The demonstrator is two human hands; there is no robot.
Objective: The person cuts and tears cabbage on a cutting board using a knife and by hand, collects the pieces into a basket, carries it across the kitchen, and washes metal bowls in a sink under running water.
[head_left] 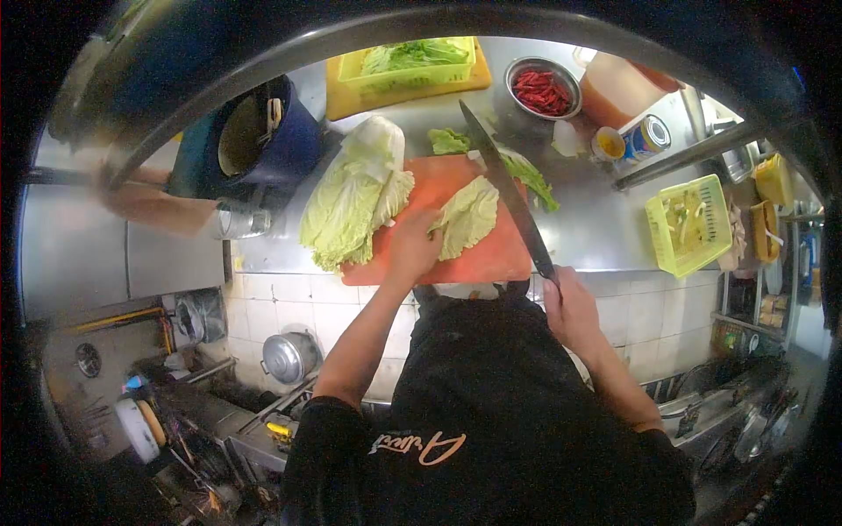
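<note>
A large head of napa cabbage lies across the left side of an orange cutting board. My left hand is closed at the edge of a loose cabbage leaf over the middle of the board. In my right hand, fingers wrapped around the handle, is a long kitchen knife. Its blade slants away to the upper left, passing the leaf's right side. Green leaf pieces lie by the blade.
At the back are a yellow-green basket of greens and a metal bowl of red chillies. A blue bucket stands left. Another person's arm reaches in with a clear glass. A second basket sits right.
</note>
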